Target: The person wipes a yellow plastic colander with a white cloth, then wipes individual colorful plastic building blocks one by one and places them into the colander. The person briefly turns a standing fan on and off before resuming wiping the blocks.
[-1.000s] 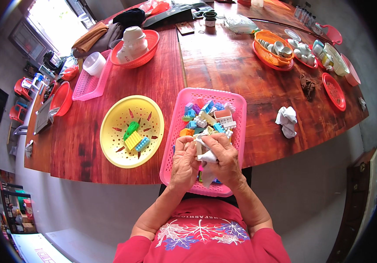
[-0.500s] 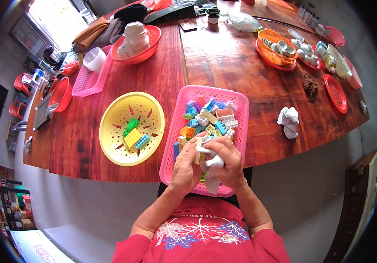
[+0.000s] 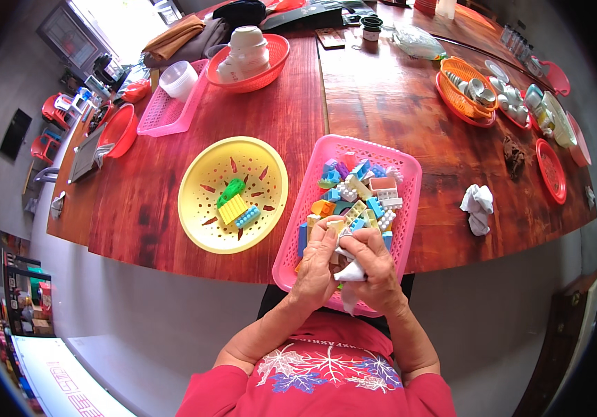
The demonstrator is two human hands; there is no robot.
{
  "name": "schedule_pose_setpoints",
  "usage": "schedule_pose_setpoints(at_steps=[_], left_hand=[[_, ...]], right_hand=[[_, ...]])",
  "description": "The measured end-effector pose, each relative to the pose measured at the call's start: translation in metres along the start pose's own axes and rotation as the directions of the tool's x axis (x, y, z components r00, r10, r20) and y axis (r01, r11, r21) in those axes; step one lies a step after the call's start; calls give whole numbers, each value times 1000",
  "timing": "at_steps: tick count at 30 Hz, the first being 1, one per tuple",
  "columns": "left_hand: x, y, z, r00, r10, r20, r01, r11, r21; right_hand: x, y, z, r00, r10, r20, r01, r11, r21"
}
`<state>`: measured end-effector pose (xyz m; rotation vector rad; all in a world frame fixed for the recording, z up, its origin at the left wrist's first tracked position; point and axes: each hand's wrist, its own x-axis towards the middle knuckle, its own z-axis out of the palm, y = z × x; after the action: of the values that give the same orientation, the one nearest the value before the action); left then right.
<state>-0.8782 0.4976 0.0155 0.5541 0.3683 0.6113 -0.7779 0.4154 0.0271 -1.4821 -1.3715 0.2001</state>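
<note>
The left hand (image 3: 314,267) pinches a pale, boxy block (image 3: 337,226), and the right hand (image 3: 377,276) grips a soft, crumpled white cloth (image 3: 351,272) against it. Both are over a perforated pink basket (image 3: 409,201) of studded bricks (image 3: 384,186), beside a round yellow colander (image 3: 208,219).

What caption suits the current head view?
Left hand holds a cream block, right hand a white cloth, over a pink basket of blocks; yellow bowl on the left.
</note>
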Motion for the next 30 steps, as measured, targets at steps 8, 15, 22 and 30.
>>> schedule_pose_setpoints(at_steps=[8,15,22,30], left_hand=[[12,-3,4,974,32,-223,-47,997,-63],[-6,0,-1,995,17,97,-60,883,465],[-15,9,3,977,-40,209,-87,821,564],[-17,5,-3,965,109,239,-250,665,704]], right_hand=[[-6,4,1,924,374,78,-342,718,607],[6,-15,4,982,-100,-159,98,995,-23],[11,-8,-6,956,101,-276,-81,993,83],[7,10,-22,958,274,-85,-222,897,383]])
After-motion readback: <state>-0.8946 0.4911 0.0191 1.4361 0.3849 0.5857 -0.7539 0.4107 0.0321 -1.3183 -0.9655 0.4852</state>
